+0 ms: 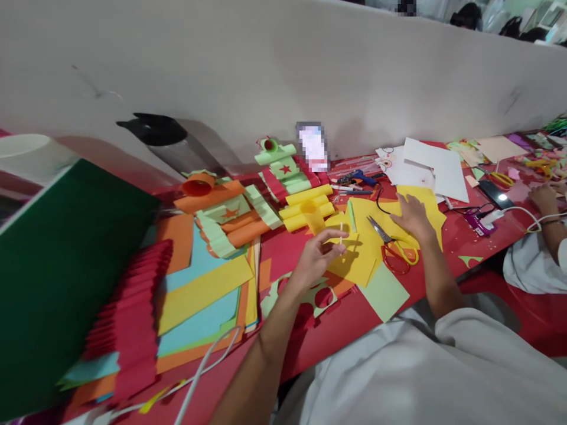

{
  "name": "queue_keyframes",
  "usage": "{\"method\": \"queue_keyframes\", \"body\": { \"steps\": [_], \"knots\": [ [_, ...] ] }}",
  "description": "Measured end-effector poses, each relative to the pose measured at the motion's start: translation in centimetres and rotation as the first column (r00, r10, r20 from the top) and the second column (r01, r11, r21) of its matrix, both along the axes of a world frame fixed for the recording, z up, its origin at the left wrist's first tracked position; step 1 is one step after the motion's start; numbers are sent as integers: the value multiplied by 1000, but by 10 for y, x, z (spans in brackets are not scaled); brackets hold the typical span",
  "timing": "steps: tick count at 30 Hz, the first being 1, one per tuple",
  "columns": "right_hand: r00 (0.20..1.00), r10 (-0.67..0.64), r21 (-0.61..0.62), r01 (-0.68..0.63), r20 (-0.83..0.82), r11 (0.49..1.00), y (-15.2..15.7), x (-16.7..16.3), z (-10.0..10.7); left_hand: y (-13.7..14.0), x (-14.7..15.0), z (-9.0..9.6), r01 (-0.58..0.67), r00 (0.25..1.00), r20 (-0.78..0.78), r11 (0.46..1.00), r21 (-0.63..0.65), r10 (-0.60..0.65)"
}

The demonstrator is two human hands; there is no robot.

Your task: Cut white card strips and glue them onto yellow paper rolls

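My left hand (316,254) is above the yellow paper sheets (361,265), thumb and fingers pinched on a short, thin white stick (341,235). My right hand (414,215) lies with fingers stretched out on the yellow sheets at their right part. Between the two hands rest scissors (390,241) with one red and one yellow handle loop, blades pointing away from me. A light green pen-like stick (352,215) lies just past the left fingertips. Pale green paper (384,292) sits nearest my body. Yellow paper rolls (308,206) stand beyond my left hand.
Orange and green paper rolls (230,218) and a stack of coloured sheets (204,295) lie left, near a dark green board (66,277). A phone (313,147) leans on the wall. A glue gun (358,177) lies behind. Another person's hand (544,198) is at right.
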State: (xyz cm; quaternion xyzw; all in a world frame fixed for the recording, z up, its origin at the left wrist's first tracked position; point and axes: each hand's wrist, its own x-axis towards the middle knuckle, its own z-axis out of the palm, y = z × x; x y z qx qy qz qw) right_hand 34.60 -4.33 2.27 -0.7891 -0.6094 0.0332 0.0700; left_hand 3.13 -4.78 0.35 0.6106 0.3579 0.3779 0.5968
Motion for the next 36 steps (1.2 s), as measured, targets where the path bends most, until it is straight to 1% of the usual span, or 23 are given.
{"method": "queue_keyframes", "body": {
  "steps": [4,7,10,13,15,18,21,25,27,29,31,36],
  "knots": [
    [995,79,15,-79,-58,997,-1,10,-2,1,-1,-2,-17,1000,-10,1000,-3,17],
    [978,147,69,-137,-149,988,-2,22,2,1,-1,-3,-25,1000,-8,1000,-5,25],
    [954,175,178,-134,-245,975,-3,36,8,2,0,-3,-32,999,13,999,4,32],
    [939,188,260,-112,-288,959,0,47,19,2,0,-3,-38,999,18,999,11,37],
    [929,211,284,-123,-305,951,3,52,26,2,0,-3,-48,999,12,999,15,48],
    [918,240,274,-153,-317,950,6,53,31,2,-1,-2,-58,998,0,998,20,58],
    [930,256,236,-195,-263,952,7,52,28,3,-1,-1,-54,999,-6,998,26,54],
    [959,270,104,-261,-85,960,10,53,13,3,0,0,-49,999,-6,998,28,49],
    [970,243,28,-243,-2,970,12,54,6,2,0,0,-45,999,-10,999,25,45],
    [977,205,-18,-204,65,979,14,54,1,2,1,0,-43,999,-12,999,18,43],
    [972,203,-25,-201,115,979,16,51,0,2,1,0,-45,999,-12,999,10,45],
    [951,264,6,-269,161,963,21,48,1,3,1,-3,-43,999,-7,999,14,43]
  ]
}}
